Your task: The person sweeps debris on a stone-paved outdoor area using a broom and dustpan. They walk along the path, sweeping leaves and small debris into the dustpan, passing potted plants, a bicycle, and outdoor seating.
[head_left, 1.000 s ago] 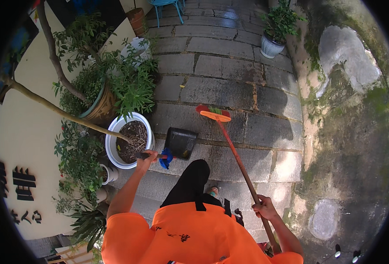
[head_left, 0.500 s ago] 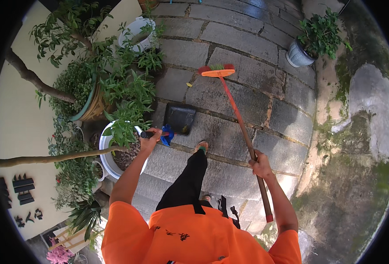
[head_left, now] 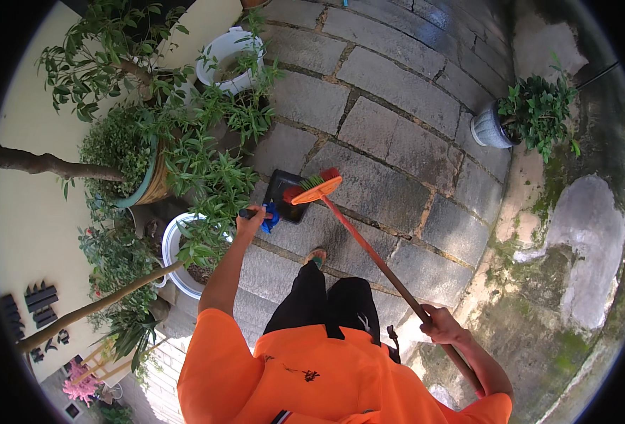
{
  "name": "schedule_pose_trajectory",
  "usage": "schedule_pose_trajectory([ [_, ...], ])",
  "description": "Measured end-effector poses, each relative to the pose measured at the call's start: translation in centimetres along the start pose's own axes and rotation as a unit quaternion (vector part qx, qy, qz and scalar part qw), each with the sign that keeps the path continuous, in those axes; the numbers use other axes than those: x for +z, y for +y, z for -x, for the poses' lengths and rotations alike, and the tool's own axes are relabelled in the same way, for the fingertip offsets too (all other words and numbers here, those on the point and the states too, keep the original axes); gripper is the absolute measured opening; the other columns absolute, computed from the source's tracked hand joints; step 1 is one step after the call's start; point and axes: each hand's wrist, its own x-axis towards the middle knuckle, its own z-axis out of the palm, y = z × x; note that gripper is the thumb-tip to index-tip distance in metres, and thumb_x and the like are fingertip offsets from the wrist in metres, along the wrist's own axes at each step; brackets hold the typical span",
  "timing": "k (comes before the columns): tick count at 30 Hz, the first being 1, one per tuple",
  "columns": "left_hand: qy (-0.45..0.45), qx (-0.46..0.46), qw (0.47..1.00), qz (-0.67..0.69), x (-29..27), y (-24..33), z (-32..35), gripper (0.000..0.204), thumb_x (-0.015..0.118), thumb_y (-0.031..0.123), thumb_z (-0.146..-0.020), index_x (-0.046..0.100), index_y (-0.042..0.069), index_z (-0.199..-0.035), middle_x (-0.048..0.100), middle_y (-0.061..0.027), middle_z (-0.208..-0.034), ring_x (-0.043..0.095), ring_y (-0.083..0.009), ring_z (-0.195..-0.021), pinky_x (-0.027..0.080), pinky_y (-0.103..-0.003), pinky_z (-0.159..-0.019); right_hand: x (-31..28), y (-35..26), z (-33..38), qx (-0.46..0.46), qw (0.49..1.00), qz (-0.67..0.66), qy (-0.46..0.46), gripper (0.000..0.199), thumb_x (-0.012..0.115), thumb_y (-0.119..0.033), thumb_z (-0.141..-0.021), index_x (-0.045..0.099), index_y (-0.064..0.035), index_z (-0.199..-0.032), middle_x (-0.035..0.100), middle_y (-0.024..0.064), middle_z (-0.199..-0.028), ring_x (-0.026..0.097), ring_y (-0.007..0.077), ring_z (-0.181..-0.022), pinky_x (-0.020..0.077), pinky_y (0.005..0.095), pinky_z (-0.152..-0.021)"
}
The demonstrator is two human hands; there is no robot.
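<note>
My left hand is closed around the dark handle of a long-handled dustpan, whose black pan lies on the paving just beyond it. A blue piece shows at the handle, beside my fingers. My right hand grips the brown lower part of the broom handle, which slants from lower right to upper left. At its far end the orange broom head, with red and green bristles, overlaps the right side of the pan. What lies in the pan is too small to make out.
Leafy potted plants crowd the left side, among them a white pot close to my left arm and another white pot farther off. A grey pot stands by the mossy wall at right. Stone slabs pave the ground.
The broom head has swung left and nearer, from the open paving to the dustpan. My right hand has moved right and closer to my body. My left hand stays on the dustpan handle.
</note>
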Motion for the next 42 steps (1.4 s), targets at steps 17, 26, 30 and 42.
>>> schedule_pose_trajectory([
  [17,0.126,-0.041,0.991,0.002,12.4,14.1,-5.4,0.015,0.067,0.016,-0.079,0.059,0.004,-0.074,0.057,-0.0045,-0.067,0.056,-0.0128,-0.054,0.046,-0.023,-0.049,-23.3,1.5,-7.5,0.006,0.943,-0.313,0.110,0.042,0.050,-0.002,-0.070,0.050,0.0085,-0.110,0.051,0.0063,-0.056,0.048,0.0131,-0.040,0.0369,0.0273,-0.038],
  [26,0.109,0.005,0.993,0.037,20.1,20.8,-18.8,0.016,0.068,0.014,-0.078,0.057,0.004,-0.074,0.055,-0.0029,-0.069,0.056,-0.0116,-0.064,0.048,-0.025,-0.056,-39.9,-0.5,-17.1,0.017,0.931,-0.347,0.116,0.042,0.055,-0.001,-0.072,0.048,0.0110,-0.112,0.054,0.0070,-0.058,0.049,0.0136,-0.039,0.0383,0.0272,-0.036],
  [30,0.085,0.019,0.996,0.013,24.6,26.3,-27.2,0.012,0.067,0.014,-0.078,0.060,0.004,-0.076,0.055,-0.0008,-0.069,0.054,-0.0104,-0.066,0.046,-0.026,-0.059,-48.1,-5.3,-22.2,0.027,0.929,-0.347,0.126,0.043,0.054,0.000,-0.072,0.047,0.0112,-0.114,0.054,0.0079,-0.058,0.049,0.0135,-0.039,0.0378,0.0271,-0.036],
  [42,0.023,0.085,0.992,-0.087,33.8,43.0,-46.2,0.017,0.067,0.020,-0.080,0.064,0.004,-0.075,0.057,0.0009,-0.066,0.051,-0.0074,-0.062,0.042,-0.027,-0.056,-71.5,-16.9,-35.5,0.014,0.952,-0.267,0.151,0.041,0.055,0.001,-0.071,0.047,0.0119,-0.110,0.051,0.0082,-0.056,0.048,0.0152,-0.037,0.0378,0.0278,-0.033],
])
